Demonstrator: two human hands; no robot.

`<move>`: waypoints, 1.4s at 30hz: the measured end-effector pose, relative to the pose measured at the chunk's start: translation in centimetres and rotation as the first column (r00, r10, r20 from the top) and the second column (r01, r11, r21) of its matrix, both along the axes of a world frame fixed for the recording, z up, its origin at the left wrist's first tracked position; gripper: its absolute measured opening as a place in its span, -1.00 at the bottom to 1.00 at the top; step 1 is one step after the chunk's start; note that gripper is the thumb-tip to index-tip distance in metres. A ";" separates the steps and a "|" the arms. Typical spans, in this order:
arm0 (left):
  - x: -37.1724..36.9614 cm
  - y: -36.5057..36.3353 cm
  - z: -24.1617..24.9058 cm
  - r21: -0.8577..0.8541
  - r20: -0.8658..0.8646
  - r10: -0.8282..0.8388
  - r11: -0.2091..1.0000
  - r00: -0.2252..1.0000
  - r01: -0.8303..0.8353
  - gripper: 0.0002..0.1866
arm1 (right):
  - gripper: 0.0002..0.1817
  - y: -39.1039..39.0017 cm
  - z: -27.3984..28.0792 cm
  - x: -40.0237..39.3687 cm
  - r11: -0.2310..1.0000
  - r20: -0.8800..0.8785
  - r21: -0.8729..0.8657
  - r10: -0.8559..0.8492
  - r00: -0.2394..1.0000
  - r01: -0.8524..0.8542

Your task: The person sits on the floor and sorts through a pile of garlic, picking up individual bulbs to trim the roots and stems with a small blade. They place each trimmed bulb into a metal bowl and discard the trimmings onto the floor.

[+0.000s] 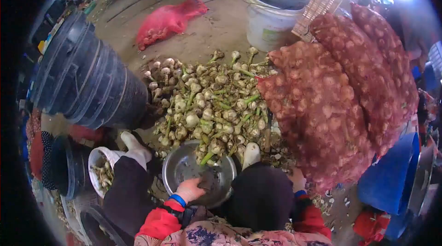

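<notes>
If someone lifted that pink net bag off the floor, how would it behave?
The pink net bag would probably flop, since its mesh lies creased and slumped. The lumpy end would likely hang heavier, as contents seem bunched there. Its flattened shape makes rolling unlikely.

Open floor extends beyond the bulb heap, between the stacked black buckets on the left and the white bucket on the right; a pink net bag lies within this passage. The filled red mesh sacks block lateral access on the right. Directly ahead, the heap obstructs low travel and overhangs the far rim of the metal basin. Entry from above into the basin's near half is unobstructed by bulbs. The knees flank the basin, limiting sideways clearance.
</notes>
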State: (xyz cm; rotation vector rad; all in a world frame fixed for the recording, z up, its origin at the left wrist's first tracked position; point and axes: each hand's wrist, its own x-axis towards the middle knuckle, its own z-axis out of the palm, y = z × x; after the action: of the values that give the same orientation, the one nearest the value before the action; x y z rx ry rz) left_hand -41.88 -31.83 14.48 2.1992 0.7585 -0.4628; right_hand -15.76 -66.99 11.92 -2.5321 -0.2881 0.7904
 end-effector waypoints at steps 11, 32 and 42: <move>-11.4 -4.5 -11.8 -0.307 -0.329 -0.506 0.856 0.797 0.417 -0.48 | -0.52 3.0 -7.4 0.0 0.953 0.478 0.294 -0.080 0.875 -0.074; -7.7 -2.7 -4.7 -0.176 -0.376 0.066 0.974 0.924 -0.141 -0.38 | -0.23 11.3 4.8 7.2 0.985 0.034 -0.047 0.166 0.985 -0.165; -10.1 -2.8 -11.5 -0.210 -0.368 -0.029 0.976 0.929 -0.053 -0.37 | -0.24 2.1 30.3 0.5 0.526 0.354 0.821 -0.162 0.921 -0.223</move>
State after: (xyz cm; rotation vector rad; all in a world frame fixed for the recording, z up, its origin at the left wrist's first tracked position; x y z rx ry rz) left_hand -51.97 -34.59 2.93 1.9233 0.8714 -0.9290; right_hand -15.28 -64.92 42.18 -1.6674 -0.6717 0.0359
